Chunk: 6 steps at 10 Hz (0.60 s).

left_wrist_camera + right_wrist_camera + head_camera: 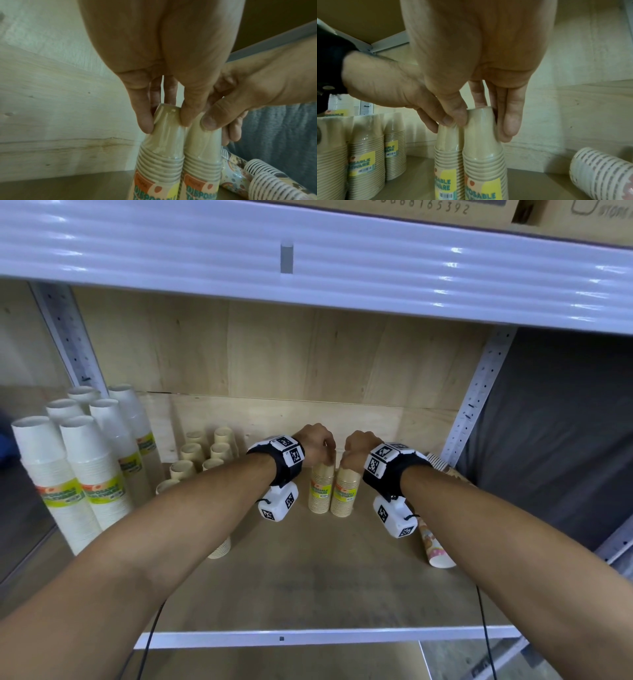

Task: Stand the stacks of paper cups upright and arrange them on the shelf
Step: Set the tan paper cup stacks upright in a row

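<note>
Two tan paper-cup stacks stand upright mid-shelf, long axes vertical, cup bases up and rims down, sides touching: left tan stack (321,487) and right tan stack (346,492), both shrink-wrapped with a yellow "DISPOSABLE" label facing the shelf front. Left hand (317,444) pinches the top of the left tan stack from above, thumb on one side and fingers (145,119) on the other, narrow grip on the top cup. Right hand (359,447) does the same on the right tan stack, thumb against the inner side, fingers (510,121) down the outer side. The thumbs of both hands meet between the two tops. Both stacks sit on the wooden shelf board (308,583), about halfway between front edge and back panel. To the left, a group of tan stacks (202,453) stands upright in rows, partly hidden by the left forearm. Further left, taller white cup stacks (85,460) stand upright with the same kind of label. To the right, patterned cup stacks (435,546) lie on their sides, long axes roughly front to back, against the right upright, partly hidden by the right wrist camera. Cardboard boxes (445,210) sit on the shelf above.
</note>
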Motion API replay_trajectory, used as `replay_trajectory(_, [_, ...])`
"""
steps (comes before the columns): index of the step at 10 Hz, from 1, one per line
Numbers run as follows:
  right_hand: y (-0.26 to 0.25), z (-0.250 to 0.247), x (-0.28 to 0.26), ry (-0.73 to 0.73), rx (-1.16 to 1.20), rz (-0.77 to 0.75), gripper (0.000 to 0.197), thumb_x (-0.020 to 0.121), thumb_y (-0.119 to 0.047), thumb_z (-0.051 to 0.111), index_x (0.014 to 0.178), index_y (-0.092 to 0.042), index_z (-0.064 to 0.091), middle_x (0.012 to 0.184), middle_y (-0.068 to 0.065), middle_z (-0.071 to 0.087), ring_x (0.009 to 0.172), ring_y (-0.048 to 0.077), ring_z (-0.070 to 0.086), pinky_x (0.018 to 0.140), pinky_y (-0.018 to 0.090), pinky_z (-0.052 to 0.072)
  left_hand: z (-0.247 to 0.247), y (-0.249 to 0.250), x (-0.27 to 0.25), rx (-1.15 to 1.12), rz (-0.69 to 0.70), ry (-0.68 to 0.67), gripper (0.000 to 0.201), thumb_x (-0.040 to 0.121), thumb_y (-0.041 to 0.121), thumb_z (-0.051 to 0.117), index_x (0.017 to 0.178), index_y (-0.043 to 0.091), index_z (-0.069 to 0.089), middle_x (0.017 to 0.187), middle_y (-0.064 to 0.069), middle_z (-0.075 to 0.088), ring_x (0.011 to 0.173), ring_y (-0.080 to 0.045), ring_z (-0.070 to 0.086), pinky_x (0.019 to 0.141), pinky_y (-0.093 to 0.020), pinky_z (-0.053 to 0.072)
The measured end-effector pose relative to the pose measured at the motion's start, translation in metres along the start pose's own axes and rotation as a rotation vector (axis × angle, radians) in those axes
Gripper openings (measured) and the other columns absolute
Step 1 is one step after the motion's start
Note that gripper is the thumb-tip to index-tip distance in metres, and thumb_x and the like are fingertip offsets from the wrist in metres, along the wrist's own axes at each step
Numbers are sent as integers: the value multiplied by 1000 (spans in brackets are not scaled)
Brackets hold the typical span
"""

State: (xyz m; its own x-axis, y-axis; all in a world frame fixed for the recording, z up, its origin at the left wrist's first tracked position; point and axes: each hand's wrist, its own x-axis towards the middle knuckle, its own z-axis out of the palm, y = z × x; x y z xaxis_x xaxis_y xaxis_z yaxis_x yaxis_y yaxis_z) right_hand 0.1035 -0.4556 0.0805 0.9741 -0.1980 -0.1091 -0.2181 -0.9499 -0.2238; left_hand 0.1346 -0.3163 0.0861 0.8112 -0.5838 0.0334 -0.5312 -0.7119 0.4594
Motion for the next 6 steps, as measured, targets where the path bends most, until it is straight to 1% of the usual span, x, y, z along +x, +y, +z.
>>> replay_trajectory(1, [-1, -3, -6, -19, 3, -30, 25, 74, -22, 69, 66, -14, 47, 72, 2, 53, 66, 19, 54, 51, 21, 36, -4, 2, -2, 2, -44, -26, 27, 80, 19, 75, 106, 15, 71, 110, -1, 60, 102, -22, 62, 74, -27, 51])
replay_trajectory(2, [-3, -5, -7, -24, 14, -66, 23, 73, -19, 70, 67, -13, 48, 72, 2, 52, 69, 21, 55, 55, 20, 37, -11, 6, -7, 43, -72, -73, 26, 78, 17, 77, 103, 16, 70, 108, 0, 60, 97, -21, 63, 72, -27, 53])
replay_trajectory(3, [-6, -8, -17, -38, -3, -112, 27, 77, -17, 69, 64, -13, 46, 66, 0, 46, 67, 20, 49, 54, 20, 34, -19, 10, -15, 82, -108, -120, 27, 74, 17, 79, 99, 19, 71, 106, -1, 64, 91, -19, 64, 68, -26, 54])
replay_trajectory(4, [-15, -12, -31, 17, -43, -128, 19, 79, -23, 72, 78, -15, 54, 77, 3, 50, 72, 22, 50, 62, 25, 41, -27, 14, -26, 119, -151, -182, 29, 75, 15, 77, 103, 17, 71, 105, -1, 64, 88, -17, 63, 58, -22, 49])
replay_trajectory(5, [-26, -15, -44, -35, -114, -149, 10, 81, -19, 70, 85, -13, 62, 81, 6, 54, 62, 16, 47, 53, 22, 34, -34, 15, -38, 100, -203, -241, 33, 77, 9, 76, 109, 13, 70, 104, -4, 64, 78, -14, 63, 51, -20, 49])
replay_trajectory(6, [-43, -24, -65, -81, -73, -183, 22, 76, -21, 77, 92, -15, 64, 88, 6, 55, 74, 21, 52, 66, 27, 40, -44, 15, -53, 85, -259, -281, 35, 79, 5, 75, 113, 8, 69, 104, -7, 64, 81, -17, 63, 60, -24, 56])
